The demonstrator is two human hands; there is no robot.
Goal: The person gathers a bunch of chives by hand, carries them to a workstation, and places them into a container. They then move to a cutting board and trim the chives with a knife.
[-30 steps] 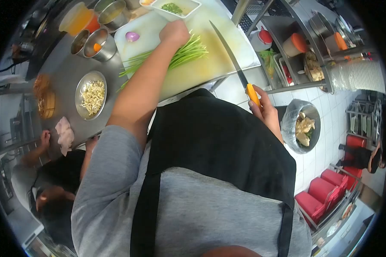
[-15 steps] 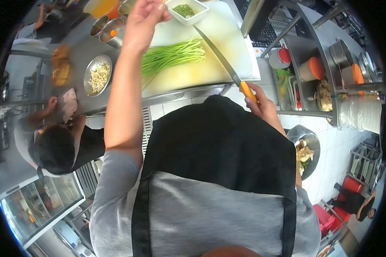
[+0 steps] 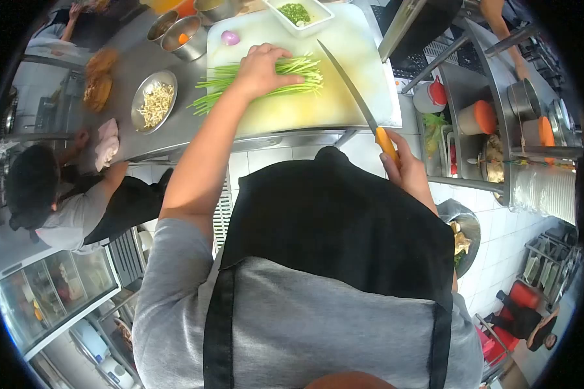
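Observation:
My left hand (image 3: 261, 70) grips a bunch of long green chives (image 3: 308, 71) from above, thumb on the near side and fingers on the far side. The bunch lies crosswise on a white cutting board (image 3: 350, 97). In my right hand (image 3: 407, 165) is a large knife (image 3: 350, 87) by its yellow handle. The blade slants up and leftward over the board's right part, its tip near a white square dish (image 3: 321, 23) of chopped greens. A small purple onion (image 3: 230, 38) lies on the board's far left.
Left of the board, a metal bowl of bean sprouts (image 3: 156, 107) and metal containers (image 3: 185, 47) stand on the steel counter. A co-worker (image 3: 78, 201) is at the left, near pale meat (image 3: 107, 142). Shelves (image 3: 464, 165) and a bin (image 3: 464, 240) stand right.
My left hand has come down from above the board's far edge onto the chives. The onion now shows on the board. My right hand still holds the knife; the co-worker has shifted.

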